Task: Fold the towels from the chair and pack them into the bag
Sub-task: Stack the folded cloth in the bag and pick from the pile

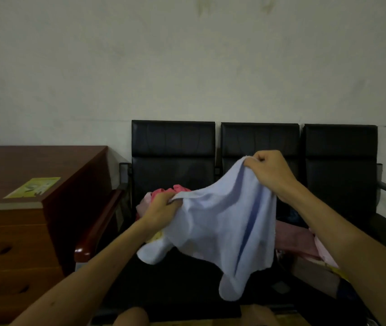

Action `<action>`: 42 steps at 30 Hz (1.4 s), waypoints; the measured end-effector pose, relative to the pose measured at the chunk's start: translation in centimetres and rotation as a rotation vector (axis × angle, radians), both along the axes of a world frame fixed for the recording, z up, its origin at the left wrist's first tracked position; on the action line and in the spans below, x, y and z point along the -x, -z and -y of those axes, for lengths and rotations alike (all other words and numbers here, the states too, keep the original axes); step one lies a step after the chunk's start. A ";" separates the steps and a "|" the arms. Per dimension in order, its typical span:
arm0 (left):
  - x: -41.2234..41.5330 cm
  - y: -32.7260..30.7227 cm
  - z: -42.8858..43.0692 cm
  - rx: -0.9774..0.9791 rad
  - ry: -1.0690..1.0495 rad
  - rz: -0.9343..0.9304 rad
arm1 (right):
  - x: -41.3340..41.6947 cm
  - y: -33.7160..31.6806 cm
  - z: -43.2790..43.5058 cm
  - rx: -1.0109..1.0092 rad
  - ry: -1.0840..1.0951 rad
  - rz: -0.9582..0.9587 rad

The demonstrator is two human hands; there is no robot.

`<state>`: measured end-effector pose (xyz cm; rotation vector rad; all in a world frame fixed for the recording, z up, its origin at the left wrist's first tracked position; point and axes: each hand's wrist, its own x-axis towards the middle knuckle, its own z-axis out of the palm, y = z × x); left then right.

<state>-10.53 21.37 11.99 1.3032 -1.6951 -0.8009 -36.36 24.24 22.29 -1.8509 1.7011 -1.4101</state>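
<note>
Early stage. Left hand [161,205] and right hand [269,170] each grip an edge of the light blue towel [222,222], held up unfolded over the chair [173,147] seat. Red and pink towels [175,189] still piled at 11 o'clock behind it; more pink cloth [295,241] at 3 o'clock. Bag not clearly visible; nothing seen packed.

The blue towel [222,222] hides most of the pink pile [179,188]; a possible bag [314,276] lies in shadow.

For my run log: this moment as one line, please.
left hand grips light blue towel | right hand pinches its corner | towel pile on chair
</note>
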 end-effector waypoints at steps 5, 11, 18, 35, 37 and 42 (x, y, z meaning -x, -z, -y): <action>0.9 -4.4 0.1 0.055 0.077 -0.068 | 0.0 4.5 1.0 -0.165 -0.005 -0.110; 3.0 -7.7 0.8 0.122 0.201 -0.033 | -2.5 4.5 0.3 -0.334 -0.519 0.101; 3.3 -7.7 1.3 -0.300 0.406 -0.256 | -5.2 1.8 0.9 -0.217 -0.459 -0.039; -0.5 -4.2 0.7 -0.170 0.440 0.125 | -3.7 3.1 1.7 -0.401 -0.357 0.045; -0.1 -4.3 0.8 -0.109 0.467 0.161 | -3.4 3.4 1.5 -0.571 -0.423 -0.161; 0.1 -5.0 0.5 -0.199 0.529 0.210 | -2.4 4.1 1.7 -0.418 -0.378 0.171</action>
